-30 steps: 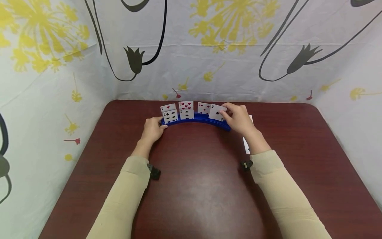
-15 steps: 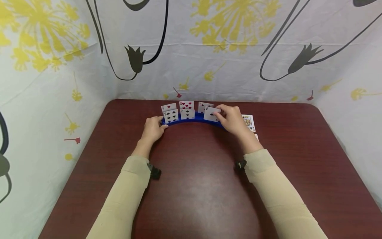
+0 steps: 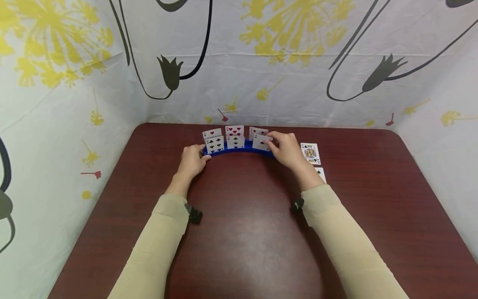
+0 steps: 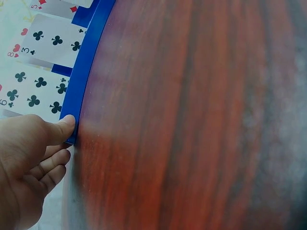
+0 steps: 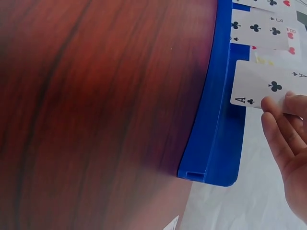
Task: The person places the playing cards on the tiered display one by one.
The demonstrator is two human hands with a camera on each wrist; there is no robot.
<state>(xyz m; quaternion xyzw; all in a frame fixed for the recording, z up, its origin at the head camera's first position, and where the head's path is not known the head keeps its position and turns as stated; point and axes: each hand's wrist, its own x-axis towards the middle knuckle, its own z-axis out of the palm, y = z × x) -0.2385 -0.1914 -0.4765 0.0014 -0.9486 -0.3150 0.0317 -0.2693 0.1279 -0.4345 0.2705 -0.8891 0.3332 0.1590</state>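
A curved blue card holder stands near the table's far edge. My left hand grips its left end, thumb on the front rim. My right hand pinches an ace of clubs by its right side, with the card's lower edge at the holder's slot. Behind the ace rises a five of diamonds. Further left, a three of clubs stands before an eight of hearts. At the left end, a six of clubs partly covers a heart card.
Right of the holder a king of clubs lies face up on the dark wood table. Just nearer lies another black-suited card, partly hidden by my right arm. Patterned cloth rises behind and beside the table.
My right hand has moved left along the holder with the ace of clubs, bringing it in front of the five of diamonds and uncovering the king. My left hand stays on the holder's end.
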